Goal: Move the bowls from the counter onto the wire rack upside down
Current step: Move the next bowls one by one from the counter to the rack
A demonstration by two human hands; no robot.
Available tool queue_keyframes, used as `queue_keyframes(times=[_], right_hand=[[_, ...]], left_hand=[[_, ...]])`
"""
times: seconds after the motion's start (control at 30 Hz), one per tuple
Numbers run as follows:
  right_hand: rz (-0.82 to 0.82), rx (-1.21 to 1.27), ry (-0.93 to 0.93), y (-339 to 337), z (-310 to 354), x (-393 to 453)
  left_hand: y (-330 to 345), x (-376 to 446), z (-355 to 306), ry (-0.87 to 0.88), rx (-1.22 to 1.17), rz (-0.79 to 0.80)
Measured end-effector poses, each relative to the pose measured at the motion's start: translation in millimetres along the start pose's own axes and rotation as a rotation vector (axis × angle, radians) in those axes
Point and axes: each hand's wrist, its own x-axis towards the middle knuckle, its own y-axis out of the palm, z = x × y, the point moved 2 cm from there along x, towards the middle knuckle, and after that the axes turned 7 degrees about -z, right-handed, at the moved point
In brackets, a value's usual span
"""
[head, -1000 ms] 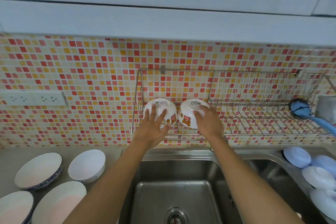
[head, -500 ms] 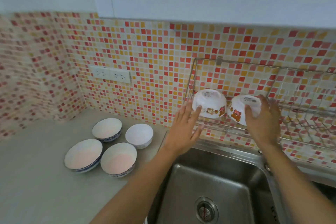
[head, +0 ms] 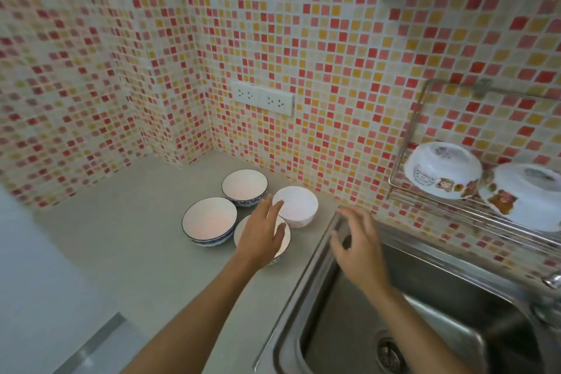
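Observation:
Several bowls stand upright on the grey counter [head: 127,252]: a plain white bowl [head: 299,206], and blue-rimmed bowls at the back [head: 244,187], the left [head: 209,220] and the front [head: 283,237]. My left hand [head: 261,232] hovers with fingers spread over the front bowl, holding nothing. My right hand [head: 356,241] is open above the sink's left edge, empty. On the wire rack [head: 425,191] at the right, two white patterned bowls [head: 441,170] [head: 528,194] lie upside down.
A steel sink [head: 425,313] with a drain fills the lower right. A white socket strip [head: 262,98] sits on the mosaic-tiled wall above the bowls. The counter ends in a tiled corner at the left.
Both hands let go of the two patterned bowls on the rack and moved left and down towards the counter bowls. The view swung left.

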Motion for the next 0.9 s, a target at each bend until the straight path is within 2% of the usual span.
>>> queue_keyframes(times=[0.1, 0.23, 0.4, 0.5, 0.63, 0.77, 0.9], right_hand=[[0.195, -0.018, 0.178, 43.2, -5.7, 9.8], [0.296, 0.032, 0.463, 91.3, -18.8, 24.0], [0.276, 0.154, 0.762, 142.7, -30.5, 34.1], [0.299, 0.165, 0.842, 167.5, -41.6, 45.2], [0.207, 0.215, 0.949, 191.9, -56.2, 64.7], [0.161, 0.195, 1.050, 204.1, -63.8, 69.3], [0.071, 0.326, 1.193, 206.7, -66.5, 72.0]], left_hand=[[9.4, 19.0, 21.6, -0.046, -0.050, 0.057], [27.0, 56.9, 47.9, -0.047, -0.032, 0.136], [53.4, 102.8, 74.8, -0.113, -0.042, 0.325], [72.1, 121.5, 91.4, -0.152, -0.039, 0.421], [92.4, 140.3, 103.7, -0.187, -0.001, 0.528], [109.6, 148.0, 109.8, -0.226, -0.044, 0.567], [112.9, 154.0, 100.9, -0.247, -0.043, 0.569]])
